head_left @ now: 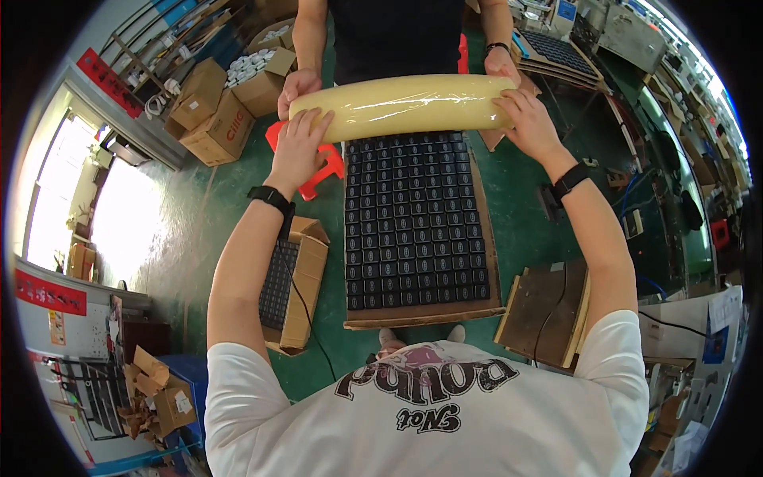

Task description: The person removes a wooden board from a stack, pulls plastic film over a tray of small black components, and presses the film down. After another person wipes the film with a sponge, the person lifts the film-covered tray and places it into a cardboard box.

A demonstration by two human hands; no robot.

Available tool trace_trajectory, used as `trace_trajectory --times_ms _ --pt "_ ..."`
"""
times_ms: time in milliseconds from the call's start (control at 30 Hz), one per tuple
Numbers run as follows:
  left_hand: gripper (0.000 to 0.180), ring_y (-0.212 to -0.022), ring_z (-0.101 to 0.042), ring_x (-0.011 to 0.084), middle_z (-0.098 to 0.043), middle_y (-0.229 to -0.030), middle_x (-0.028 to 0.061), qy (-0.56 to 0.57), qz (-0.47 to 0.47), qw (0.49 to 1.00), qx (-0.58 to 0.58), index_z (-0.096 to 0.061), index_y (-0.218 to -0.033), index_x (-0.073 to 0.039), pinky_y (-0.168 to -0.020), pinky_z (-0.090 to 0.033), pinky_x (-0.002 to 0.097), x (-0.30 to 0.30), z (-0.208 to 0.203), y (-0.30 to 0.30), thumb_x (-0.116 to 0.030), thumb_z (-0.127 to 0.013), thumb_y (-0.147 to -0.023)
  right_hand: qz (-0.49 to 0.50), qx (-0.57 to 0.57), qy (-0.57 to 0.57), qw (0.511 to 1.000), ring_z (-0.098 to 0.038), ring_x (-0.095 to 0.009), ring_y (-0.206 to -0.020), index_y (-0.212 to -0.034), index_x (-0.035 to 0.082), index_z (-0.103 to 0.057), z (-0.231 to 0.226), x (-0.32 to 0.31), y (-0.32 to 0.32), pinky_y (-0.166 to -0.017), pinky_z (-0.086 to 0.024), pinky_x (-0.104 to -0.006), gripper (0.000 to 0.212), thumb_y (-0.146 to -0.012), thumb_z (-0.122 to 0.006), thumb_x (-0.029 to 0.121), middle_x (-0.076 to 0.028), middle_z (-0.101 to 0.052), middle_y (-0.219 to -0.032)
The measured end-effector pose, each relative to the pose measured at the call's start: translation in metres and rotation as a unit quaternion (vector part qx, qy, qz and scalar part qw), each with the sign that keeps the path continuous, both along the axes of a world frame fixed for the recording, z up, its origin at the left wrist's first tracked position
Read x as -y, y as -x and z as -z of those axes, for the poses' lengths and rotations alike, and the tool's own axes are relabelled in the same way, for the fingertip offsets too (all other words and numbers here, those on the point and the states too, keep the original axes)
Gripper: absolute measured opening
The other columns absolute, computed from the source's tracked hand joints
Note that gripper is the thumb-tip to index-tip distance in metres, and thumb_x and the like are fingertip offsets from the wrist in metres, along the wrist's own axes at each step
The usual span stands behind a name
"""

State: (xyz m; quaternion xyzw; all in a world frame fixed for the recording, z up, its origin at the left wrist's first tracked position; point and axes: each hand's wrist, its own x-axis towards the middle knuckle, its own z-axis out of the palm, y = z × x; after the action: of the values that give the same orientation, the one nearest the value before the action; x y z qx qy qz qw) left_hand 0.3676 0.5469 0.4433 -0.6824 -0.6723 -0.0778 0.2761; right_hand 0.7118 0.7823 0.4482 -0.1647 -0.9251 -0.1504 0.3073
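Yellow roll (401, 109): head view, spanning between both hands, over the far end of the black square pieces (415, 219).
Left hand (300, 149): fingers curled over the roll's left end, holding it.
Right hand (531, 123): fingers likewise gripping its right end.
Co-worker's hands (297, 86): at the roll's far side, one near each end.
Cardboard base (425, 318): bears rows of black pieces.
Open carton (311, 274): dark pieces inside.
Far carton (270, 86): heaped with white items (249, 67).

The yellow roll (405, 107) under my fingers (305, 122) hid the far edge of the cardboard tray (421, 316); marks on its black blocks (417, 223) were too small to read, and the upper edge cut off my co-worker (397, 40).
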Motion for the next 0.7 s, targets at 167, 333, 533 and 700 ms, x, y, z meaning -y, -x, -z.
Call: trace_trajectory --times_ms 167,333,533,700 --pt "0.058 -0.105 -0.044 0.0272 -0.046 -0.115 0.0094 -0.008 0.052 0.999 0.014 -0.044 -0.119 -0.011 -0.087 -0.038 0.0365 -0.007 0.001 0.022 -0.016 -0.067 -0.065 -0.047 0.025 0.04 0.998 -0.05 -0.026 -0.094 -0.091 0.006 -0.057 0.004 -0.024 0.003 -0.081 -0.041 -0.0345 0.028 -0.064 -0.065 0.009 -0.007 -0.053 -0.099" --pt "0.038 -0.102 -0.047 0.0238 -0.051 -0.11 0.0038 -0.046 0.092 0.994 0.045 -0.052 -0.102 -0.011 -0.085 -0.04 0.0358 -0.007 0.008 0.027 -0.013 -0.064 -0.066 -0.09 -0.06 0.107 0.988 -0.055 -0.023 -0.082 -0.081 0.003 -0.059 0.003 -0.024 0.006 -0.073 -0.044 -0.0309 0.009 -0.075 -0.06 0.009 -0.007 -0.057 -0.084" --pt "0.019 -0.087 -0.055 0.0253 -0.059 -0.094 0.007 -0.091 0.145 0.984 0.05 -0.057 -0.089 -0.007 -0.076 -0.045 0.0348 -0.005 0.008 0.033 -0.012 -0.062 -0.071 -0.063 -0.115 0.254 0.958 -0.056 -0.016 -0.072 -0.084 0.001 -0.058 -0.027 -0.022 0.004 -0.065 -0.044 -0.0257 0.011 -0.08 -0.057 0.012 -0.006 -0.058 -0.079" --pt "0.013 -0.077 -0.058 0.0253 -0.06 -0.082 0.0073 -0.071 0.066 0.989 0.11 -0.058 -0.085 -0.007 -0.067 -0.047 0.0345 0.006 -0.002 0.024 -0.011 -0.061 -0.073 -0.032 -0.098 0.295 0.95 -0.055 -0.013 -0.068 -0.086 0.001 -0.058 -0.036 -0.032 -0.006 -0.062 -0.043 -0.0243 0.012 -0.08 -0.058 0.012 -0.006 -0.059 -0.077"
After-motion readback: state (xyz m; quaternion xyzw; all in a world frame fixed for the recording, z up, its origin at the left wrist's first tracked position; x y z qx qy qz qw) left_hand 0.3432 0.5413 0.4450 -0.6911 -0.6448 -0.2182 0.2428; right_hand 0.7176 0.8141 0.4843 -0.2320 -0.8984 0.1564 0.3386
